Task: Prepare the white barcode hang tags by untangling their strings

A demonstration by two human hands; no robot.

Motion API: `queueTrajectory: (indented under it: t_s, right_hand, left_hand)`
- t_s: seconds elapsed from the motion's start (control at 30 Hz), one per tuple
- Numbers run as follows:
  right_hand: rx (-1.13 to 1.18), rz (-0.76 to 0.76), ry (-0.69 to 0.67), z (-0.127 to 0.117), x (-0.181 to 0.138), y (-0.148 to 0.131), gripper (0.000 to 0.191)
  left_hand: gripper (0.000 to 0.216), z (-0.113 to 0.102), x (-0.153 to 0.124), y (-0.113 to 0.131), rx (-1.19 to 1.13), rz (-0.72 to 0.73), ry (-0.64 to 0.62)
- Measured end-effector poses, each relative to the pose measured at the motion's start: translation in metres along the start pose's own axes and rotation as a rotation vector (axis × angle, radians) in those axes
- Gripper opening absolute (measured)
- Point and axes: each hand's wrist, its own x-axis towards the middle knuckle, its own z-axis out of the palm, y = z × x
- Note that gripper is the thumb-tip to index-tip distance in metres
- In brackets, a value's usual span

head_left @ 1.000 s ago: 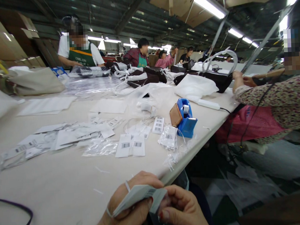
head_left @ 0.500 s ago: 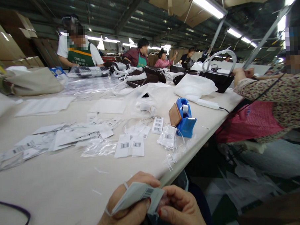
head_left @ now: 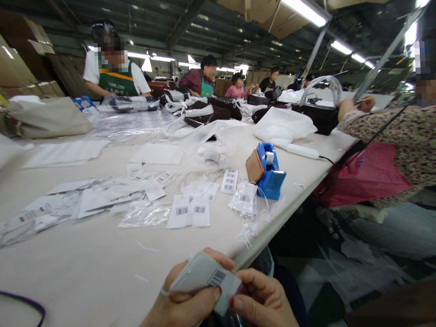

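Observation:
Close to the table's near edge I hold a white barcode tag (head_left: 203, 276), its printed face turned up and a clear plastic sleeve seeming to hang below it. My left hand (head_left: 184, 305) is closed on the tag, thumb on top and fingers behind. At the tag's right edge, my right hand (head_left: 262, 296) pinches the corner between thumb and forefinger. A little farther off lie two barcode cards (head_left: 187, 211), a stack of strung tags in clear bags (head_left: 244, 199) and a sheet of barcode stickers (head_left: 229, 181).
A blue tape dispenser (head_left: 271, 175) stands near the right edge, beside a brown block (head_left: 254, 166). Loose tags (head_left: 107, 195) spread across the left. Dark handbags (head_left: 204, 111) pile up behind. A co-worker's patterned sleeve (head_left: 393, 127) reaches in at right; other people work at the back.
The tag has turned flatter toward me, so more of its barcode shows. My left thumb has slid onto its face. The co-worker at right has shifted a bag handle slightly.

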Motion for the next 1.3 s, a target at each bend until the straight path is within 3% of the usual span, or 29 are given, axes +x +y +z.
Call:
queueTrajectory:
  t_s: [0.27,0.4,0.57,0.83,1.3]
  right_hand:
    - [-0.016,0.006,0.046,0.002,0.002,-0.003,0.016]
    - [-0.012,0.013,0.104,0.0,0.001,0.001,0.018]
    - [-0.05,0.023,0.146,-0.005,0.0,0.005,0.021]
    - [-0.031,0.07,0.158,-0.003,0.0,0.003,0.025]
    - [0.046,0.102,0.154,0.002,-0.001,0.002,0.026]
  left_hand:
    - [0.024,0.006,0.005,-0.005,-0.02,-0.097,0.057]
    - [0.037,0.001,0.01,-0.015,-0.103,-0.022,0.123]
    - [0.016,-0.005,0.015,-0.018,-0.237,0.008,0.277]
    - [0.019,-0.005,0.018,-0.017,-0.143,0.004,0.17]
    - [0.022,0.0,0.017,-0.009,-0.062,-0.005,0.164]
